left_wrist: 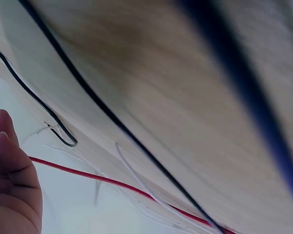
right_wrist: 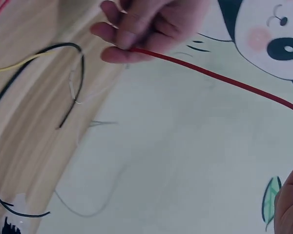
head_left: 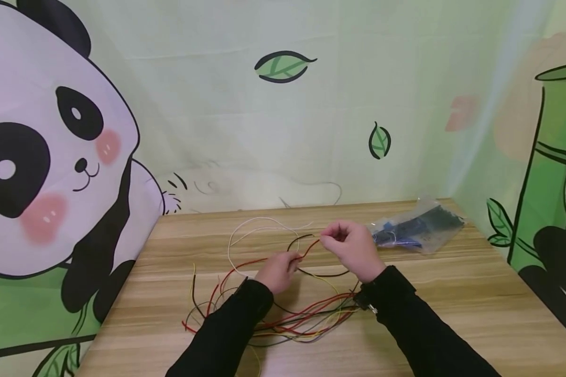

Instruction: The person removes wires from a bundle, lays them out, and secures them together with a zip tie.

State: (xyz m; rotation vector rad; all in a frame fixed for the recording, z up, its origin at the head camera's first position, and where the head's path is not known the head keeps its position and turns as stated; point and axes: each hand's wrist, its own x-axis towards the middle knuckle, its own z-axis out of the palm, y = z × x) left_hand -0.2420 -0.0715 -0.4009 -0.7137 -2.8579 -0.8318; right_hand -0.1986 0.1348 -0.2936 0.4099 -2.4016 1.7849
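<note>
A thin red wire [head_left: 311, 247] runs between my two hands above the wooden table. My left hand [head_left: 278, 272] pinches it between thumb and finger, a grip that the right wrist view shows from the side on the red wire [right_wrist: 219, 77]. Further right and a little higher, my right hand [head_left: 354, 250] pinches the wire near its end; the tip is hidden by the fingers. In the left wrist view the left hand [left_wrist: 14, 180] has the red wire [left_wrist: 88, 174] coming out from its fingers. Loose black wire [head_left: 330, 275] lies just below the hands.
A tangled bundle of red, black and yellow wires [head_left: 306, 314] lies between the forearms. White wire [head_left: 229, 246] loops behind the left hand. At the back right rests a clear plastic bag [head_left: 420, 228] with dark and blue contents. A printed cloth [head_left: 207, 104] hangs behind the table.
</note>
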